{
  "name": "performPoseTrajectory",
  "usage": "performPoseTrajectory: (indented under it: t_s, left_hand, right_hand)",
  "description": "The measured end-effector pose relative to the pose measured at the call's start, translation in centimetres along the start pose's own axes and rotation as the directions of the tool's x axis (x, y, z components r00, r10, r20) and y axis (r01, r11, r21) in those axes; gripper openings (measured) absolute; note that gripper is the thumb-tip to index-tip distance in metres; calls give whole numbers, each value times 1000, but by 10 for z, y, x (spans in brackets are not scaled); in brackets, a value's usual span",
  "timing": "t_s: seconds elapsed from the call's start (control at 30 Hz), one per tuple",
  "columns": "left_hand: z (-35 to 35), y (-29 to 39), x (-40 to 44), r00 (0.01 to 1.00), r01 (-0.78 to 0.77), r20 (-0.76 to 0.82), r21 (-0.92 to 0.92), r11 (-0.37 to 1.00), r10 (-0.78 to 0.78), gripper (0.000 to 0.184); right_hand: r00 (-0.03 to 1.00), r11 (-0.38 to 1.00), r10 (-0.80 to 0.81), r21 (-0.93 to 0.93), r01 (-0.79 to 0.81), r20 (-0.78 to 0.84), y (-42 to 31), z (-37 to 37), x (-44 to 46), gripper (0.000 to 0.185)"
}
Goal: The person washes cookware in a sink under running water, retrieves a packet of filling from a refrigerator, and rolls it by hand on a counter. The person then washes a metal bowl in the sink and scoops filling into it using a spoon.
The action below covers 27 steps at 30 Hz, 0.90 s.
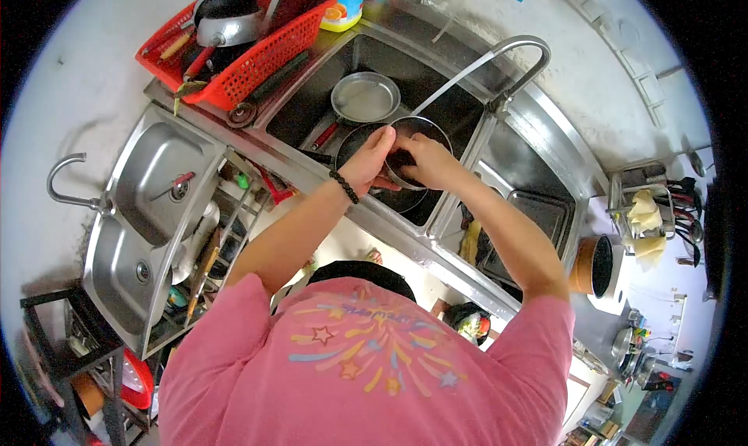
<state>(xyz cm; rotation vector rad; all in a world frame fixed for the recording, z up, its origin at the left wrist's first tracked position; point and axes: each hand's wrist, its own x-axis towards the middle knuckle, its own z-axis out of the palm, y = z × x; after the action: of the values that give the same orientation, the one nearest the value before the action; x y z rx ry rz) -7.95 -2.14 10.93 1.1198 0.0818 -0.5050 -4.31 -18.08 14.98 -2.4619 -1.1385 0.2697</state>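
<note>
My left hand (369, 162) grips the side of a round metal bowl (438, 131) over the sink, thumb up along the rim. A dark beaded bracelet circles my left wrist. My right hand (426, 160) reaches inside the bowl with bent fingers; what they hold, if anything, is hidden. Water runs in a slanting stream from the curved faucet (538, 47) toward the bowl. Below the bowl, a dark pan (401, 200) rests in the sink, partly covered by my hands. Behind it lies a round metal pan (365, 97), near a red handle (324, 137).
A red plastic basket (241, 84) full of cookware stands left of the sink (312, 95), beside a yellow-and-blue container (345, 6). The right basin (538, 146) holds a rectangular tray (545, 212). Another double sink (160, 165) stands at left; a brown pot (596, 267) is at right.
</note>
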Motion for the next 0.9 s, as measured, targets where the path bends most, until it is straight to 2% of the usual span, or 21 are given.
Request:
performPoseTrajectory:
  t_s: [0.03, 0.07, 0.13, 0.17, 0.23, 0.27, 0.3, 0.37, 0.5, 0.53, 0.6, 0.63, 0.7, 0.73, 0.87, 0.9]
  left_hand:
    - [0, -1, 0, 1000, -20, 22, -22, 1000, 21, 53]
    - [0, -3, 1, 1000, -16, 19, -24, 1000, 17, 53]
    - [6, -2, 2, 998, -67, -3, 3, 998, 67, 54]
    - [7, 0, 2, 998, -66, -5, 4, 998, 66, 54]
    - [11, 5, 0, 997, -79, 16, 22, 997, 79, 54]
    - [12, 7, -2, 1000, -13, -2, 38, 999, 13, 53]
    - [13, 6, -2, 1000, -8, -1, 39, 999, 9, 53]
    - [13, 5, -3, 999, -24, 46, -2, 1000, 24, 54]
    - [11, 4, -1, 996, 18, 92, -59, 998, -12, 54]
    - [10, 3, -3, 998, 25, 52, -26, 999, -24, 52]
    - [5, -3, -5, 999, 44, -2, 2, 999, -44, 51]
    - [3, -2, -5, 999, 40, -5, -3, 999, -40, 51]
    - [1, -4, -7, 995, 78, 68, -46, 996, -75, 53]
    - [1, -4, -8, 995, 80, 71, -47, 996, -76, 53]
    - [-2, -3, -9, 991, 73, 121, -82, 994, -63, 55]
    - [-4, -3, -9, 990, 90, 121, -91, 992, -79, 55]
  right_hand:
    - [996, 999, -40, 16, 41, -79, 2, 4, 0, 37]
    - [996, 999, -39, 21, 41, -76, 5, 7, 1, 37]
    - [988, 991, 107, -63, -115, -110, 6, 8, 4, 29]
    - [988, 992, 106, -61, -113, -110, 8, 7, 6, 29]
    - [982, 970, 166, -167, -179, -88, 1, -2, 9, 23]
    - [984, 965, 162, -196, -175, -77, 9, -1, 11, 22]
    - [983, 965, 166, -193, -178, -77, 4, -5, 10, 22]
    - [971, 927, 239, -299, -227, 1, -9, -17, 10, 25]
    - [963, 919, 269, -307, -248, 26, -15, -31, 9, 30]
    - [963, 919, 267, -310, -245, 31, -14, -40, 7, 30]
    - [979, 995, 45, 77, -62, 198, -6, -60, -1, 38]
    - [978, 996, 42, 74, -58, 202, -7, -69, 0, 38]
    - [958, 997, -57, -26, 67, 282, -8, -79, -1, 44]
    - [961, 989, -137, -14, 144, 238, -8, -78, -2, 42]
    - [959, 991, -133, 24, 132, 249, -25, -90, -5, 44]
    - [950, 996, -73, 71, 53, 304, -30, -95, -4, 45]
